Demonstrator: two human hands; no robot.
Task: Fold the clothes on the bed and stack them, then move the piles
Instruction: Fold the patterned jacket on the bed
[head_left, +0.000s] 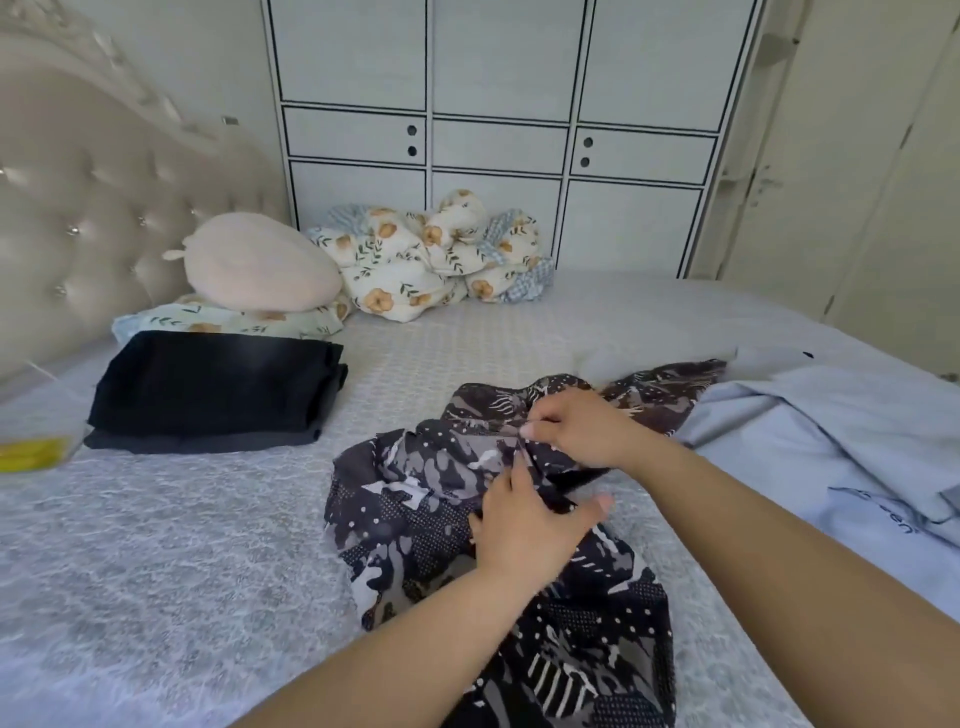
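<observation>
A black, grey and white patterned garment (415, 499) lies crumpled on the grey bed (182, 545), running from the middle down to the bottom edge of the view. My left hand (530, 525) grips a bunched fold of it near its middle. Just above, my right hand (576, 426) pinches the same gathered fabric with fingertips and thumb. A folded stack of black clothes (213, 389) sits to the left, near the headboard. A pale blue garment (841, 447) lies loose on the right side of the bed.
A beige tufted headboard (78, 208) stands at the left. A cream pillow (260, 265) and a bunched floral quilt (436, 254) lie at the far side. White cabinets (498, 130) line the wall behind. A yellow object (31, 452) sits at the left edge.
</observation>
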